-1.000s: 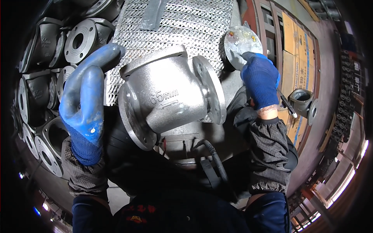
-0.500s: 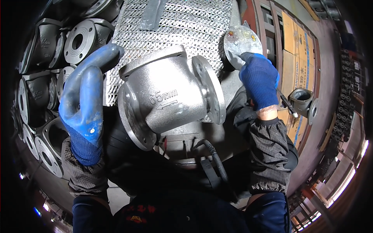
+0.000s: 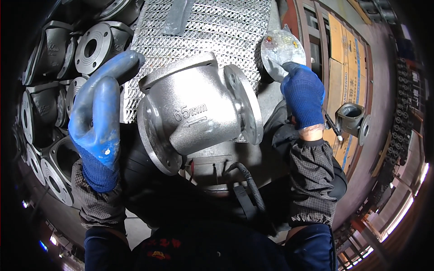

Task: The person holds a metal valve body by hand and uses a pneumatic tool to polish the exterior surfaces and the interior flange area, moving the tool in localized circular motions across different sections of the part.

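A large cast-metal valve body with flanges at both ends lies tilted in front of me, above a metal stand. My left hand, in a blue coated glove, is held beside its left flange, apart from it. Nothing shows in that hand; its fingers are stretched out and separated. My right hand, also gloved in blue, is closed at the lower edge of a round grey plate with yellow and reddish smears. A slim black stick with a pale end sticks out below this hand; its other end is hidden.
Several similar valve bodies are stacked at the left. Silvery expanded-metal mesh covers the surface behind the work, with a grey strip on it. Flattened cardboard and a smaller valve body lie at the right. A ribbed hose hangs below.
My right hand has shifted slightly, and the black stick's pale end has moved a little down and left. The left hand and the valve body look unmoved.
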`<act>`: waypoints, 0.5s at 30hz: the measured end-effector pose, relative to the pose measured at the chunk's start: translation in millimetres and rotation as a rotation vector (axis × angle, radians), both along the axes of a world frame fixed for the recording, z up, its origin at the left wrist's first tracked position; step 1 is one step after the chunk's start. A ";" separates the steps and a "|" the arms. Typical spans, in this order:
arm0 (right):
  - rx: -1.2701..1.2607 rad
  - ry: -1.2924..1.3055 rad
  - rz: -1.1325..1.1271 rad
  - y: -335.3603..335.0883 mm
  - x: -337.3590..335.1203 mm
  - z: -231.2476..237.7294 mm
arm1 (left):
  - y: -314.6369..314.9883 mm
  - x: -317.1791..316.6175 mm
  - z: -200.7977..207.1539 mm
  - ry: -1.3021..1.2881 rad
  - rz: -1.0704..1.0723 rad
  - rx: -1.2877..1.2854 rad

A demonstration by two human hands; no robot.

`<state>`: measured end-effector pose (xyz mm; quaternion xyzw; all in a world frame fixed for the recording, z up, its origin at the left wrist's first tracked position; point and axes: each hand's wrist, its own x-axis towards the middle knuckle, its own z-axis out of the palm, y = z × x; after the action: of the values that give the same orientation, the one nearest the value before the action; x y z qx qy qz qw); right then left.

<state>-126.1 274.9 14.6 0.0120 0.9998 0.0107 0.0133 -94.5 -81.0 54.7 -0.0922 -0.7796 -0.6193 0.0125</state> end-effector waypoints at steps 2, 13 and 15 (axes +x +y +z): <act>-0.026 0.014 0.008 1.2 0.8 -6.7 | -1.1 2.4 -0.1 0.009 0.015 0.014; -0.139 -0.040 -0.116 -1.7 3.5 -3.5 | 4.7 6.3 4.9 0.049 0.066 -0.039; -0.135 -0.058 -0.110 -1.7 3.6 -5.6 | 4.7 6.0 5.3 0.056 0.066 -0.040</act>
<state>-122.5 273.2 9.0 0.0655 0.9953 -0.0571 0.0438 -88.4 -76.3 60.0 -0.0839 -0.7939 -0.5999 0.0528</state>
